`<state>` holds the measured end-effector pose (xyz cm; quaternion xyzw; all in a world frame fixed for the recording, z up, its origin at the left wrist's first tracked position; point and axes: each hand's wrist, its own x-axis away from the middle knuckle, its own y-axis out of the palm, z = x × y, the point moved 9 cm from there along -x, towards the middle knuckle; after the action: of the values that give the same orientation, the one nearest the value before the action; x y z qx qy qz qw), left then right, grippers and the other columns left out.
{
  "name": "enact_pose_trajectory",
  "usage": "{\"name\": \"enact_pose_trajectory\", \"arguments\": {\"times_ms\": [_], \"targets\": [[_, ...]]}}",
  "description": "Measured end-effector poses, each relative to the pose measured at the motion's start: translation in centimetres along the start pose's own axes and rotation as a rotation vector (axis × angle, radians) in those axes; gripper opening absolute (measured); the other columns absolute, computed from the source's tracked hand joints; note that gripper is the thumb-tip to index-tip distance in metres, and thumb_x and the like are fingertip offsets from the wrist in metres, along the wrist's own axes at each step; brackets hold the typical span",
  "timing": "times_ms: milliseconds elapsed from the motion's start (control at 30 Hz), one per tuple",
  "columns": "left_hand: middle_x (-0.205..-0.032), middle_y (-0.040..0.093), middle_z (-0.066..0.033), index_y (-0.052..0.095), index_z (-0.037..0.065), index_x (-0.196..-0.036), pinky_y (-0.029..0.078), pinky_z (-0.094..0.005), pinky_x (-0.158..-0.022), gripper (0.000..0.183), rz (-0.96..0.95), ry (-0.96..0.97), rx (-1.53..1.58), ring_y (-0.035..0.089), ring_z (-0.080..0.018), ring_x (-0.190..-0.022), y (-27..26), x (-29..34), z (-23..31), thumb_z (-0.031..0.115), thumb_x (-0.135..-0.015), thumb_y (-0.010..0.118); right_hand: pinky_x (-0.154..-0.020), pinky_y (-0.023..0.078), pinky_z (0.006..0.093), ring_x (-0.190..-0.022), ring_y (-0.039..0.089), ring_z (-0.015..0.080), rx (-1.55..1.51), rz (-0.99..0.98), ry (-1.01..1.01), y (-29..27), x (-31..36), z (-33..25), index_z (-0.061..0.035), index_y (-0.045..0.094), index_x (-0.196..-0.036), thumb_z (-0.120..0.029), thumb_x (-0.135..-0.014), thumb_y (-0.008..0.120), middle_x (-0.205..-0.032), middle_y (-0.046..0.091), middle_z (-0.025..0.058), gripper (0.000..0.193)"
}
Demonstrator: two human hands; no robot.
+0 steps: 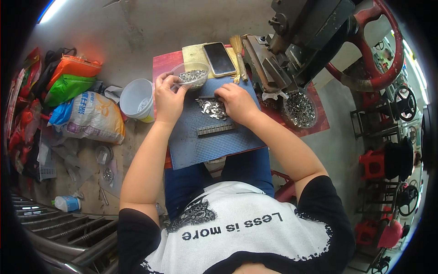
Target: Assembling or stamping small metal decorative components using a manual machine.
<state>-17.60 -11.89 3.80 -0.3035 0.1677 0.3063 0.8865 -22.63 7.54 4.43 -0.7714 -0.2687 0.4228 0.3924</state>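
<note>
My left hand (169, 97) grips the near left rim of a clear plastic bowl (201, 84), thumb and fingers closed on its edge. Small shiny metal pieces (191, 75) fill much of the bowl. Just to the right and nearer, a loose pile of flat silvery pieces (211, 108) lies on a blue textured mat (187, 148). Over the pile's right edge is my right hand (236, 102), fingers bent and drawn together; whatever is between the fingertips is hidden. A dark slotted metal bar (215, 130) rests on the mat, nearer to me than the pile.
Beyond the mat lie a phone (219, 58) and a straw brush (239, 52). At right stands a machine press (315, 34) with a red handwheel (396, 57), beside a tub (315, 121) of metal parts. A white bucket (129, 97) and filled bags (93, 119) sit left.
</note>
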Motion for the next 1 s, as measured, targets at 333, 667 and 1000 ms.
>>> {"name": "enact_pose_trajectory", "arguments": {"times_ms": [333,667,1000], "targets": [[-0.126,0.053,-0.0173,0.067,0.0,-0.089,0.057,-0.0366,-0.082,0.023,0.02,0.023,0.03,0.065,-0.0275,-0.101,0.1,0.5,0.3,0.012,-0.077,0.083,-0.083,0.051,0.0418,-0.094,0.061,0.0316,-0.027,0.0,-0.045,1.0,-1.3,-0.2,-0.0055,0.067,-0.097,-0.002,-0.082,0.065,-0.093,0.065,0.0096,0.015],[-0.13,0.048,-0.0185,0.062,0.0,-0.11,0.045,-0.0443,-0.1,0.038,0.058,0.071,0.005,0.056,-0.0383,-0.114,-1.3,3.8,2.8,0.011,-0.078,0.08,-0.085,0.05,0.0411,-0.095,0.06,0.0308,0.03,0.035,-0.066,-0.9,0.5,-1.8,-0.0062,0.066,-0.097,0.0,-0.08,0.061,-0.094,0.064,0.0094,0.018],[-0.155,0.034,-0.0284,0.025,-0.011,-0.15,0.01,-0.0548,-0.122,0.076,-0.462,0.021,-0.381,0.022,-0.0432,-0.149,2.7,11.0,4.2,0.043,-0.103,0.047,-0.079,0.054,0.0447,-0.088,0.066,0.0368,0.001,0.104,0.281,-3.0,4.6,1.2,-0.0019,0.067,-0.098,-0.009,-0.088,0.064,-0.095,0.065,0.0166,0.014]]}}
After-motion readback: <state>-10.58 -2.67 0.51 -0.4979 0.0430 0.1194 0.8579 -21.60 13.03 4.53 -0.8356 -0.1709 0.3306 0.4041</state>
